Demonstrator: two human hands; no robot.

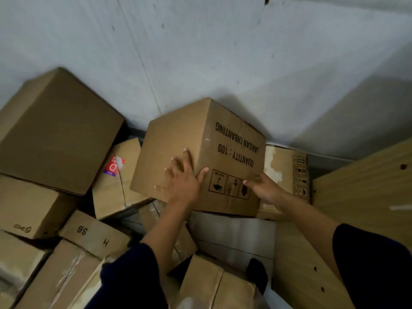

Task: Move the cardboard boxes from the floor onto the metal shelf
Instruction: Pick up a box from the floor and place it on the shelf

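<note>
Left hand (180,181) spread flat on the printed box (200,152) corner, right hand (263,186) cupping its right edge. Box tilted atop the floor pile by the wall (200,52). Palm-only hold, likely slip risk; neighbours may shift. Shelf unseen.

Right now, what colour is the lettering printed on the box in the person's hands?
Black, on plain brown cardboard: the printed box shows it upside down in the head view.
</note>
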